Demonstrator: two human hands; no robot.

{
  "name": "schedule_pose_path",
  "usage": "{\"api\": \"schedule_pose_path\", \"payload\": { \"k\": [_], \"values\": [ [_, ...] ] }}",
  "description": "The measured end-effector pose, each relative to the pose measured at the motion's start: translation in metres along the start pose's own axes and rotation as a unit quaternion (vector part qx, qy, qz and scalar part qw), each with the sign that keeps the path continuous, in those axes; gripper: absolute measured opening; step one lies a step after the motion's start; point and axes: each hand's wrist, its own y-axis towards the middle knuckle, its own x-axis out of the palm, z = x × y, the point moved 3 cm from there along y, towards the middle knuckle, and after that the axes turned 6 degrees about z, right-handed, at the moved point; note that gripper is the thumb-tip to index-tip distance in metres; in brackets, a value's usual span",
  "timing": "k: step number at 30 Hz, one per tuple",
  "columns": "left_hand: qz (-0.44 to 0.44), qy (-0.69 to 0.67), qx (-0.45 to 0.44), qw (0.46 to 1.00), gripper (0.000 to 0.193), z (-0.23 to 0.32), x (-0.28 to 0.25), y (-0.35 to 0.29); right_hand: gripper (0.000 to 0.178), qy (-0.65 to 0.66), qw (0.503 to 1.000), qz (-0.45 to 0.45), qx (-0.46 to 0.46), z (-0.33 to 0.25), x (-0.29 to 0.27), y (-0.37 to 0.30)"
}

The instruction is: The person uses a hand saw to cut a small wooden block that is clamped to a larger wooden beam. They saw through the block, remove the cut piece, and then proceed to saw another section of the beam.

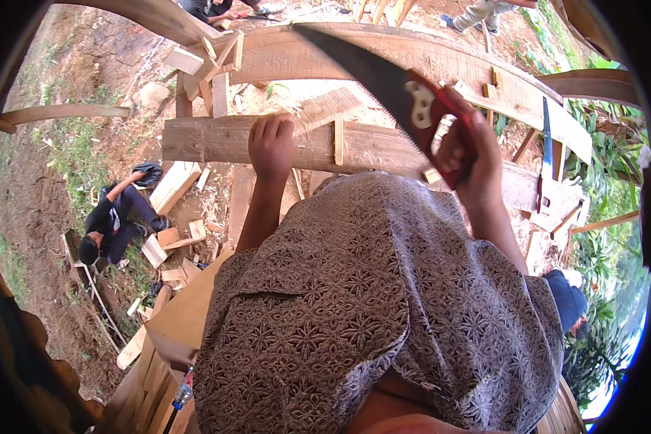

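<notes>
A hand saw (372,76) with a dark blade and a red and cream handle is raised in my right hand (477,152), whose fingers wrap round the grip. Its blade points up and to the left above a thick wooden plank (217,137). My left hand (271,148) is closed over that plank, left of the middle, with the fingers curled at its far edge. Between my hands a loose board (330,108) lies slantwise against the plank, and a short upright strip (338,141) crosses the plank's face.
Beyond the plank runs a long curved board (289,54). A second saw (547,134) rests upright at the right. Wood offcuts (170,242) litter the ground at left, near a sitting person (112,217). Other people (484,14) are at the far side. A screwdriver (183,390) shows at lower left.
</notes>
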Motion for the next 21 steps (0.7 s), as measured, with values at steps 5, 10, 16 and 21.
{"api": "schedule_pose_path", "payload": {
  "k": [5, 10, 16, 21],
  "values": [
    [-0.051, -0.087, -0.14, 0.985, 0.025, 0.014, -0.026, -0.009, 0.056, -0.179, 0.945, -0.006, -0.273, 0.008, -0.049, 0.038],
    [-0.167, -0.426, -0.43, 0.778, 0.033, 0.039, -0.032, 0.002, 0.055, -0.573, 0.802, 0.06, -0.154, 0.106, -0.068, 0.068],
    [-0.138, -0.569, -0.457, 0.67, 0.036, 0.046, -0.041, 0.015, 0.063, -0.576, 0.801, -0.048, -0.152, 0.218, -0.076, 0.078],
    [-0.183, -0.546, -0.423, 0.7, 0.037, 0.034, -0.057, 0.031, 0.062, -0.572, 0.804, -0.135, -0.088, 0.27, -0.102, 0.096]
  ]
}}
